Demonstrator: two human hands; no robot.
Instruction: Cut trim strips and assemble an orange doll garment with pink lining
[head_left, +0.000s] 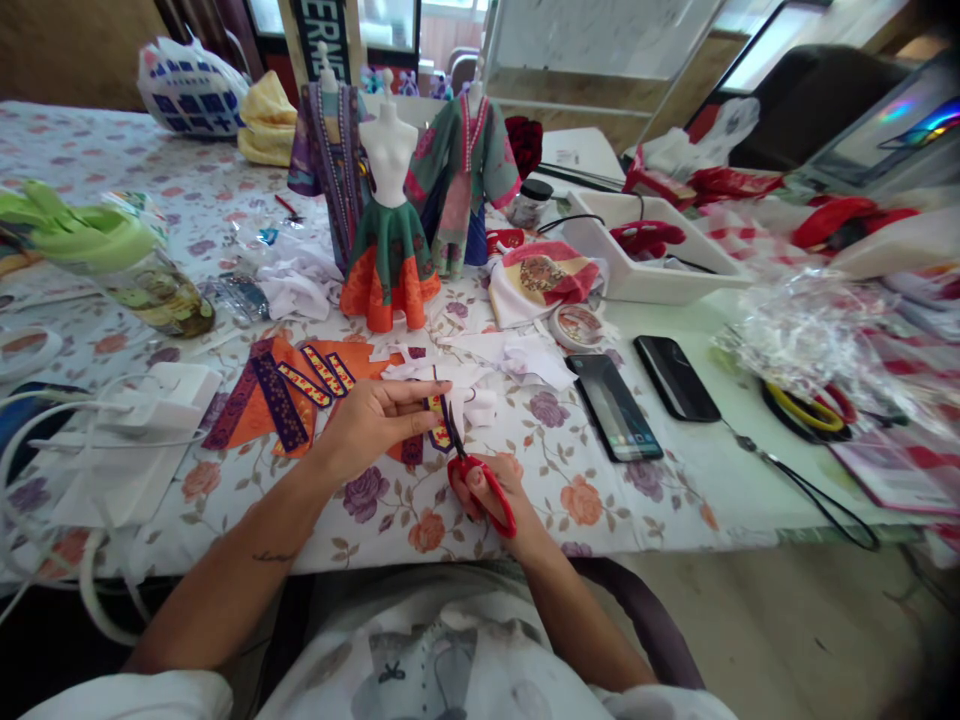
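Observation:
My left hand [375, 415] pinches a strip of patterned ribbon trim [437, 432] above the floral tablecloth [555, 470]. My right hand [491, 492] grips red-handled scissors [480, 478], whose dark blades point up at the trim beside my left fingers. Orange fabric with purple and yellow trim strips [292, 390] lies just left of my left hand. White paper scraps [465, 385] lie beyond my fingers.
Three small mannequins in doll clothes [390, 200] stand at the centre back. Two black phones [615, 405] lie to the right, near a white tray [637, 270] and crinkled plastic [810, 330]. A glass jar [154, 290] and white chargers with cables [150, 410] sit on the left.

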